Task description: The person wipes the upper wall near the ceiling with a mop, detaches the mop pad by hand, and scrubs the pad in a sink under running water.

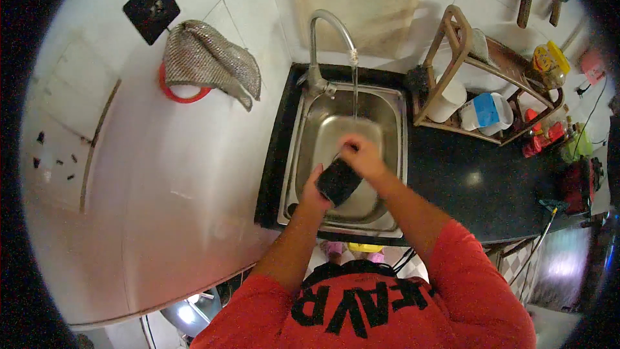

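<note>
Over the stainless-steel sink (387, 155), my left hand (314, 191) grips a black cylindrical container (340, 182), tilted with its upper end away from me. My right hand (361, 155), blurred, has its fingers bent at the container's far rim. A small dark thing shows by those fingers; too blurred to name, it may be part of the container or something held. Beyond the hands, a thin stream of water (355, 92) runs from the curved faucet (334, 17) into the basin.
A brown rack (441, 77) holding white containers (479, 111) stands right of the sink on the black countertop (450, 174). Jars and bottles (542, 135) sit farther right. Left is a white tiled wall (160, 155) with a cloth (208, 58) hanging on a hook.
</note>
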A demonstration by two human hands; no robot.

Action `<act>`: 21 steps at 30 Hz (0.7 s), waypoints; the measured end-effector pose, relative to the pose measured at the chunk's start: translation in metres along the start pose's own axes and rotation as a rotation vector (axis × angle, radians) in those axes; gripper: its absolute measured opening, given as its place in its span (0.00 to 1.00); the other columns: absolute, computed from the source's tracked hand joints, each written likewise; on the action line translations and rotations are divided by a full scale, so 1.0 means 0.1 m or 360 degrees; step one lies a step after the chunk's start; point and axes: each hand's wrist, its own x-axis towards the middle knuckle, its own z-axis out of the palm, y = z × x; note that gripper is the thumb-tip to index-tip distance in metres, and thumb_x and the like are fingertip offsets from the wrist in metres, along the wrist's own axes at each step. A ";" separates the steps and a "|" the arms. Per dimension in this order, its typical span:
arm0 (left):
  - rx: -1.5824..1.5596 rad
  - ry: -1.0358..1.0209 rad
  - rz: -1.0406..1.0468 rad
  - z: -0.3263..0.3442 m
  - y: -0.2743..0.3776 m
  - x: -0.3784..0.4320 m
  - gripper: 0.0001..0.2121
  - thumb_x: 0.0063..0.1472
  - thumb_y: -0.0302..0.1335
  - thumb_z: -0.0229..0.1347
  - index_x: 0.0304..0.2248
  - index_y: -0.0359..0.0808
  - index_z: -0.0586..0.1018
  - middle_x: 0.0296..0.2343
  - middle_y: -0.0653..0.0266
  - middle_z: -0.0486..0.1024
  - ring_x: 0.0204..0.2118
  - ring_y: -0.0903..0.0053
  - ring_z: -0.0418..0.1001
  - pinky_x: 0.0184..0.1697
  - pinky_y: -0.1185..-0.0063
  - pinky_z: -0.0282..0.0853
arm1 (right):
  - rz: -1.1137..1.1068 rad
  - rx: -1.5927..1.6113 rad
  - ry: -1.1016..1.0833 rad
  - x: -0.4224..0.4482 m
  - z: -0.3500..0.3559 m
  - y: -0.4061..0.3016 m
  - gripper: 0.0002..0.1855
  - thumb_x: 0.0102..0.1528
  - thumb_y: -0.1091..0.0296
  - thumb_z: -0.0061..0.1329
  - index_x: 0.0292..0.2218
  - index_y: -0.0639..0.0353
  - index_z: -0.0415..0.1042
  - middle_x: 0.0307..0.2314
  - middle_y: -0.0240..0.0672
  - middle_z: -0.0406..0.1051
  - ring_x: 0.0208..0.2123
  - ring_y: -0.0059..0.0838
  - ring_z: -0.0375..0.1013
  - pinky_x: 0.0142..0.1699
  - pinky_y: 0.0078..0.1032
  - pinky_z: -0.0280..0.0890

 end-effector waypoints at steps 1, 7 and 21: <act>0.0096 -0.0050 0.0218 -0.05 -0.07 0.03 0.19 0.58 0.39 0.50 0.44 0.34 0.72 0.38 0.59 0.74 0.43 0.66 0.71 0.51 0.67 0.65 | 0.0076 -0.0160 -0.0091 -0.14 0.15 -0.02 0.10 0.49 0.64 0.51 0.34 0.57 0.74 0.31 0.36 0.73 0.33 0.31 0.72 0.40 0.27 0.67; 0.0074 -0.0170 0.0398 -0.03 -0.26 0.14 0.21 0.61 0.42 0.46 0.50 0.40 0.68 0.37 0.62 0.71 0.41 0.73 0.69 0.48 0.71 0.65 | -0.0045 -0.1091 -0.0380 -0.03 0.41 0.31 0.18 0.54 0.53 0.41 0.31 0.61 0.69 0.30 0.41 0.73 0.36 0.44 0.72 0.40 0.39 0.67; 0.0328 -0.0193 0.0032 -0.38 -0.60 0.55 0.21 0.61 0.43 0.46 0.48 0.38 0.68 0.44 0.64 0.70 0.48 0.70 0.68 0.48 0.70 0.66 | 0.0442 -0.1597 -0.0188 0.02 0.31 0.49 0.12 0.50 0.60 0.44 0.36 0.52 0.71 0.32 0.48 0.73 0.31 0.43 0.75 0.35 0.38 0.70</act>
